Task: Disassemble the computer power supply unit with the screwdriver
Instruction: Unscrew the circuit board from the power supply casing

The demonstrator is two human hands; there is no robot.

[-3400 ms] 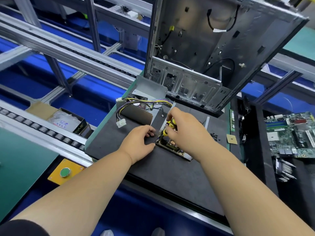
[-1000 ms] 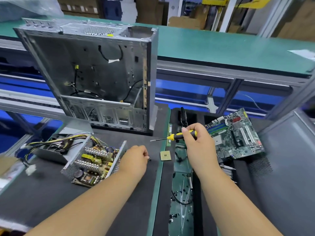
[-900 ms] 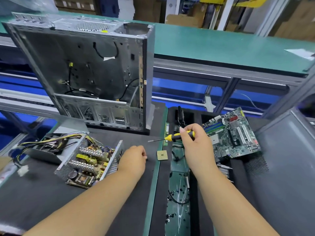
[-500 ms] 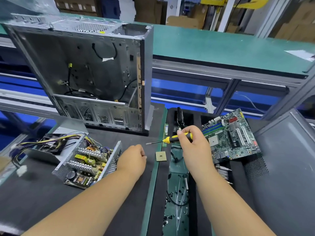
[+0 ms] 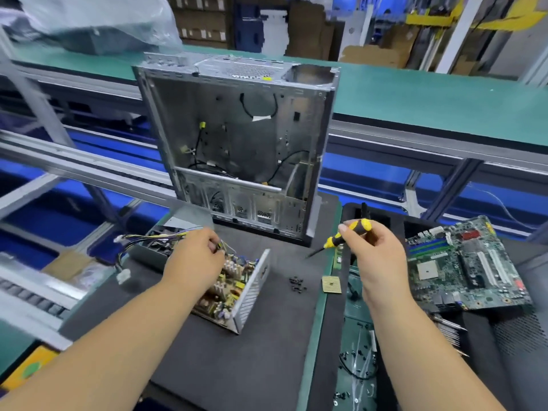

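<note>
Power supply unit (image 5: pixel 237 287) is lying opened on the black work mat (image 5: pixel 246 360), toward the mat's left edge, with its circuit board exposed and its perforated metal wall standing along the right side. Left hand (image 5: pixel 192 261) is reaching onto the board's far end, fingers curled around the wires there (the exact pinch point is hidden by the hand). Wire bundle (image 5: pixel 145 240) is trailing from that end toward the mat's far left corner, over the separated grey cover (image 5: pixel 154 250), and ending in a white connector (image 5: pixel 123 275). Right hand (image 5: pixel 373 253) is gripping the screwdriver (image 5: pixel 344 235) by its yellow and black handle, holding it in the air above the mat's right edge, with the shaft pointing down and left. Loose black screws (image 5: pixel 297 284) are lying on the mat between the unit and the right edge. Processor chip (image 5: pixel 331 284) is resting at that right edge, just beside the screws. Computer case (image 5: pixel 237 143) is standing upright at the mat's far edge, open side facing the person. Motherboard (image 5: pixel 465 264) is lying tilted on the black tray to the right of the mat
</note>
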